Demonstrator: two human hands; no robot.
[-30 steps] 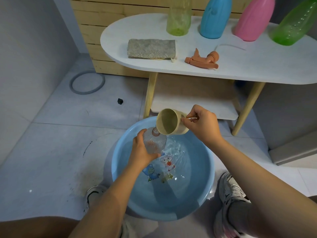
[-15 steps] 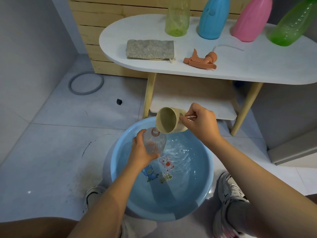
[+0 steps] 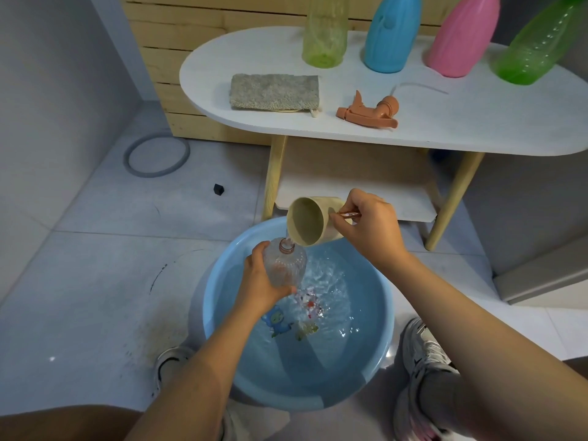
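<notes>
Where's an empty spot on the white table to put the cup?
The biggest bare patch is the right end of the table, past the orange spray head and in front of the pink bottle and green bottle. A small one lies left of the grey cloth. The back edge is crowded with bottles.

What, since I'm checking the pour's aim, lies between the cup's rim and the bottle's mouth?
Only a thin stream of water, falling from the beige cup toward the mouth of the clear bottle, in the head view.
</notes>
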